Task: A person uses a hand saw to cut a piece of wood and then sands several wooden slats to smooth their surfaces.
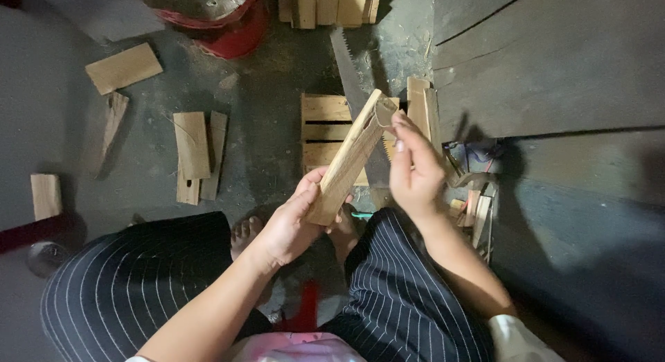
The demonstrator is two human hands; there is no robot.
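A flat piece of light wood point(350, 160) is held slanted in front of me, its lower end near my knees and its upper end pointing away. My left hand point(294, 223) grips the lower end. My right hand point(413, 169) pinches the upper end, where a small thin strip point(383, 113) sticks out by the fingertips. Below are my legs in dark striped trousers point(409, 293) and my bare feet point(246, 232) on the floor.
On the dusty grey floor lie a small slatted wooden frame point(324, 130), a hand saw point(348, 67), several loose wood offcuts point(195, 153), a red bucket point(232, 26), a slat stack point(325, 5). Large dark boards point(554, 64) cover the right side; small scraps point(474, 206) sit beside my right leg.
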